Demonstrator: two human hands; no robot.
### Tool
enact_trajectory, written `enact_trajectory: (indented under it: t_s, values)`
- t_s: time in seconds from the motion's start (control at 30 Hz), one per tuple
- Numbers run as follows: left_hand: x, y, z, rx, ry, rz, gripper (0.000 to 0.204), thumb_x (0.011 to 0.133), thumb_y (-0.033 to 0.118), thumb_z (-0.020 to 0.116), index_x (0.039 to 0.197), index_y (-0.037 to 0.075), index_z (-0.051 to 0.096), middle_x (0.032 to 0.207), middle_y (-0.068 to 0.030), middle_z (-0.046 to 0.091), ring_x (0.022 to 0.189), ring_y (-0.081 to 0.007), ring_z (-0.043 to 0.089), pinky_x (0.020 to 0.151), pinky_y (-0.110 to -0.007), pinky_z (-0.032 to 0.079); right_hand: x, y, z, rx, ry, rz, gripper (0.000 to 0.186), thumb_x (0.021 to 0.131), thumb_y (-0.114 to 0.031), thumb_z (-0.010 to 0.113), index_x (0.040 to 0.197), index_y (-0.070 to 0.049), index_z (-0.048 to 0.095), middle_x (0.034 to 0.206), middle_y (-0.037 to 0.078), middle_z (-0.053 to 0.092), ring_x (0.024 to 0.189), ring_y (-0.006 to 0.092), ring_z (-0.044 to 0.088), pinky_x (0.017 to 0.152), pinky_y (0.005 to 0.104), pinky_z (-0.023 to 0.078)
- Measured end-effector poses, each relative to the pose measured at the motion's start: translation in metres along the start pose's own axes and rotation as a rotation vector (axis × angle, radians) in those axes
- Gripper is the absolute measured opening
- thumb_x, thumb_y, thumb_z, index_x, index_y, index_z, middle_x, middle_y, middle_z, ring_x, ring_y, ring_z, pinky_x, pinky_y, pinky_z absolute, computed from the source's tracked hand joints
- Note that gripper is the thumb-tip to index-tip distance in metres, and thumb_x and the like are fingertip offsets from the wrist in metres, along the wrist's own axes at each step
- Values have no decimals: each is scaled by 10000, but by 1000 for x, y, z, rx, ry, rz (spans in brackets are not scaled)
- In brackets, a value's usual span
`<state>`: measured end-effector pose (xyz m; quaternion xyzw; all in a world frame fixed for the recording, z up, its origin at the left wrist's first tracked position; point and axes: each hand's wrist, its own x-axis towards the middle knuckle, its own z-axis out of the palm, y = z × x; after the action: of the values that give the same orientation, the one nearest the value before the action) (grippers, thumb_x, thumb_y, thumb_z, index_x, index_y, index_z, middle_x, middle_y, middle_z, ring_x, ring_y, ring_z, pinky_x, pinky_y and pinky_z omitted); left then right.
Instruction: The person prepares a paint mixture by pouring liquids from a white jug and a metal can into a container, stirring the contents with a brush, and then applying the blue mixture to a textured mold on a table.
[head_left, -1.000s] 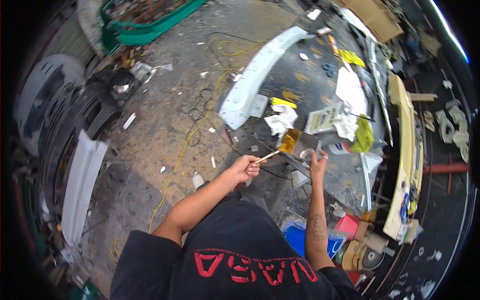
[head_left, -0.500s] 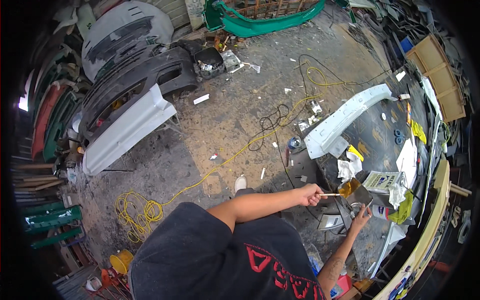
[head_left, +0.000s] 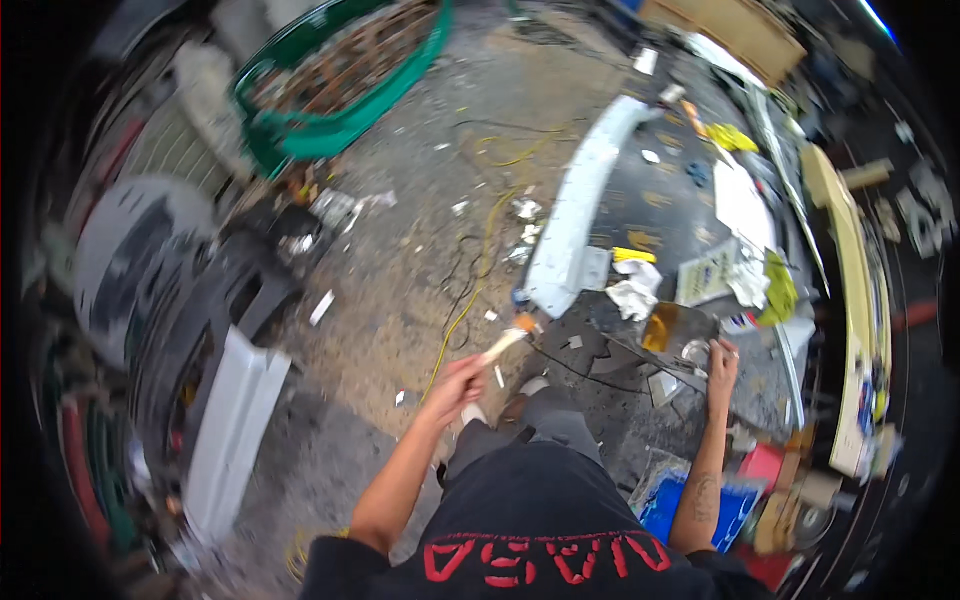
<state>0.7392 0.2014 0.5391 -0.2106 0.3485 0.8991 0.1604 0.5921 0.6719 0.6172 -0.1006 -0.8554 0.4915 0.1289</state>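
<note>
Left hand: the left hand (head_left: pixel 455 385) is seen closed around the pale handle of a stick (head_left: pixel 505 342), whose orange-tipped end is held out over the ground, away from the table.
Right hand: the right hand (head_left: pixel 720 362) is rested on the dark table (head_left: pixel 690 215), fingers curled at the edge of a flat mixing board (head_left: pixel 672 335); whether the board is gripped or only steadied cannot be told.
Hands: held well apart.
Material: an amber-orange patch is seen on the board; the same colour is carried on the stick's tip.
Workpiece: a long white bumper (head_left: pixel 585 215) is laid across the table's left edge, just beyond the board.
Surroundings: crumpled paper (head_left: pixel 632 290) and a yellow rag (head_left: pixel 778 290) lie near the board; a yellow cable (head_left: pixel 470 290) runs over the concrete floor.
Progress (judged): some material has been picked up on the stick; none is visibly applied to the bumper, so spreading appears left to do.
</note>
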Motion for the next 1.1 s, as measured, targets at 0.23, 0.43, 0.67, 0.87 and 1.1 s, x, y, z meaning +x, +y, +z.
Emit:
enact_trajectory:
  t_s: [0.23, 0.43, 0.67, 0.87, 1.1]
  values:
    - [-8, 86, -52, 129, 237, 198, 170, 988, 221, 622, 1005, 52, 624, 674, 14, 543, 516, -62, 423, 469, -222, 322, 8, -102, 34, 110, -128, 106, 299, 959, -216, 627, 1202, -46, 592, 747, -38, 492, 667, 44, 420, 577, 224, 315]
    - [25, 150, -39, 253, 335, 268, 243, 981, 228, 637, 1119, 28, 652, 678, 5, 567, 529, -69, 447, 490, -225, 342, 43, -155, 71, 227, -203, 145, 335, 935, -192, 651, 1214, -17, 587, 851, 1, 584, 747, 66, 540, 662, 225, 418]
    - [60, 232, -21, 323, 441, 403, 296, 966, 209, 660, 1136, -34, 673, 714, -19, 616, 572, -63, 480, 514, -208, 360, 94, -194, 158, 334, -341, 75, 368, 902, -167, 689, 1235, -45, 589, 907, 22, 571, 760, 101, 597, 684, 224, 476]
    - [104, 330, 37, 893, 325, 553, 254, 967, 169, 639, 1149, 7, 707, 745, -17, 657, 591, -57, 497, 542, -220, 385, 116, -237, 255, 218, -437, 14, 445, 833, -269, 771, 1205, -72, 628, 933, 21, 513, 697, 77, 491, 612, 242, 424]
    - [199, 431, 70, 1366, -184, 721, 185, 919, 115, 678, 1069, 22, 731, 788, -92, 724, 647, -145, 633, 587, -305, 472, 122, -277, 375, 142, -498, 78, 521, 798, -358, 792, 1208, -72, 642, 878, 37, 561, 690, 114, 521, 620, 282, 446]
